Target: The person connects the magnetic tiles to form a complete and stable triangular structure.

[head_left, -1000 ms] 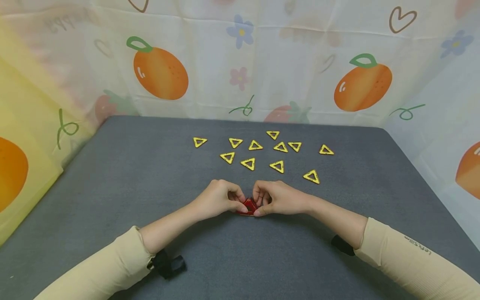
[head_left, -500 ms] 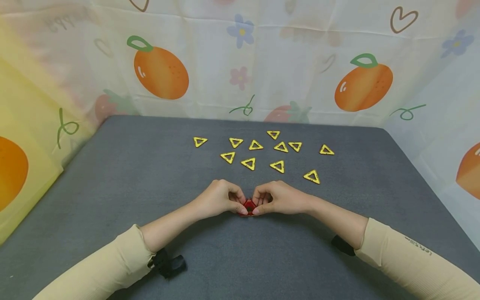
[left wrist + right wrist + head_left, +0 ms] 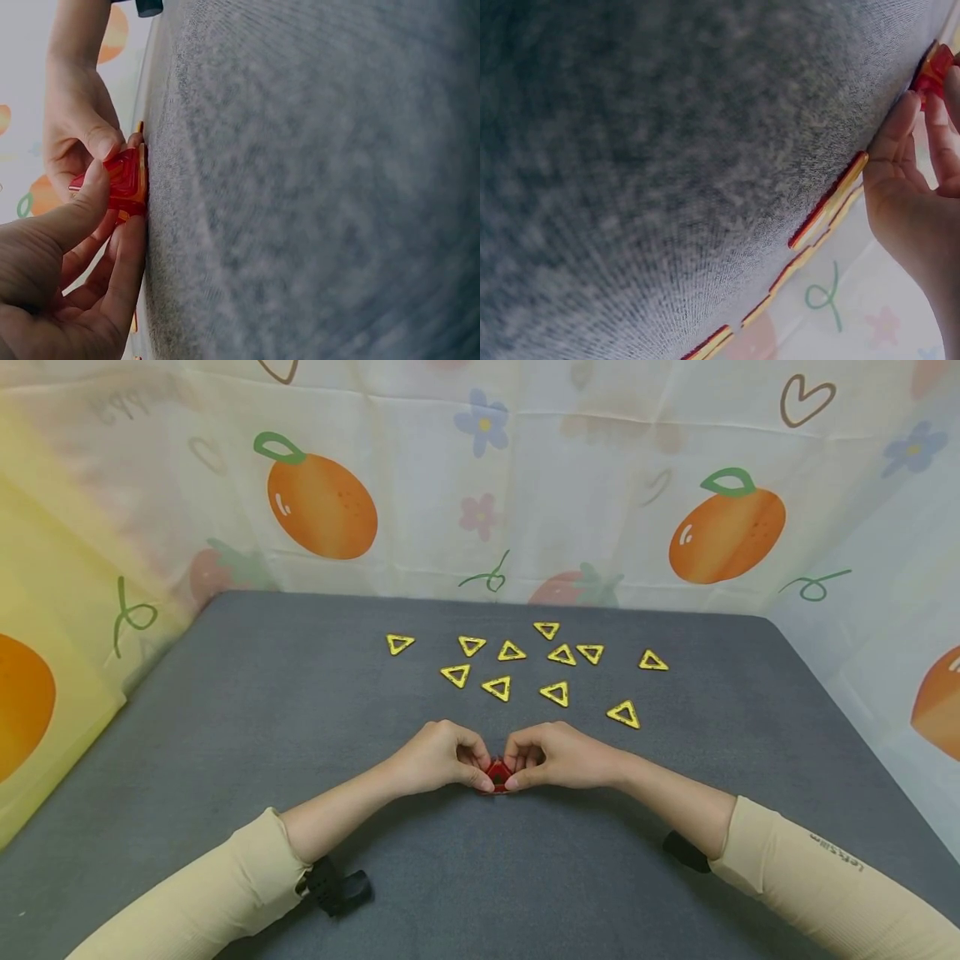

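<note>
In the middle of the table, both hands hold small red triangular tiles (image 3: pixel 498 776) low at the tabletop. My left hand (image 3: pixel 442 758) pinches their left side between thumb and fingers. My right hand (image 3: pixel 561 756) pinches the right side the same way, thumb in front. Close up in the left wrist view, a glossy red triangle (image 3: pixel 129 176) with nested triangular lines stands tilted, with yellow-orange edging at its base near the cloth. Fingers hide much of the tiles, so how they join cannot be made out.
Several yellow triangular tiles with open middles, among them one tile (image 3: pixel 623 714) at the right, lie scattered flat beyond the hands on the dark grey table (image 3: pixel 225 727). In the right wrist view a lying tile (image 3: pixel 829 201) has a red underside. A patterned curtain (image 3: pixel 420 485) hangs behind.
The red tiles have shifted slightly, now sitting more squarely between the thumbs. Both hands keep their hold and have barely moved. The yellow tiles lie as before.
</note>
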A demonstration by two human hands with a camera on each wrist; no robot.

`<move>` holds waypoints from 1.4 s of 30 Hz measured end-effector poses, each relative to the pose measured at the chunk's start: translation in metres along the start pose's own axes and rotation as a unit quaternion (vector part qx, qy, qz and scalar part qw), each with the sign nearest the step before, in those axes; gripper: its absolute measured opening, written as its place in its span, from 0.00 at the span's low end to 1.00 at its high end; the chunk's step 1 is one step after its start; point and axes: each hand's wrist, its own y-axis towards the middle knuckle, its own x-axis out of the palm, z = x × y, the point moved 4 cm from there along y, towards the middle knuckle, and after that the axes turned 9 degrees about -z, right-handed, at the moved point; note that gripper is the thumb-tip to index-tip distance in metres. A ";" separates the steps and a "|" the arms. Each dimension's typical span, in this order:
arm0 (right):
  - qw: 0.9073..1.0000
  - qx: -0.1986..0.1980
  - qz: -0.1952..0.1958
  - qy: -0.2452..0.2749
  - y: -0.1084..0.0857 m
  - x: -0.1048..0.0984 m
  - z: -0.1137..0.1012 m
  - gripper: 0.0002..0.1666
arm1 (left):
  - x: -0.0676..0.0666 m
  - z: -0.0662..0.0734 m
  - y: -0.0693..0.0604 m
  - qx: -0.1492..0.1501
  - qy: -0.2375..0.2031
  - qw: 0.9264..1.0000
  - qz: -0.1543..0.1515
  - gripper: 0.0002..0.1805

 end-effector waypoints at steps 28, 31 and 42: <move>0.978 0.072 0.160 0.112 0.041 -0.024 -0.016 0.10 | -0.045 -0.027 -0.011 -0.043 -0.206 0.973 0.094 0.12; 0.973 0.068 0.180 0.126 0.054 -0.028 -0.021 0.11 | -0.057 -0.035 -0.015 -0.047 -0.210 0.970 0.112 0.13; 0.963 0.032 0.194 0.184 0.105 -0.032 -0.042 0.28 | -0.097 -0.065 -0.038 -0.063 -0.195 0.966 0.155 0.19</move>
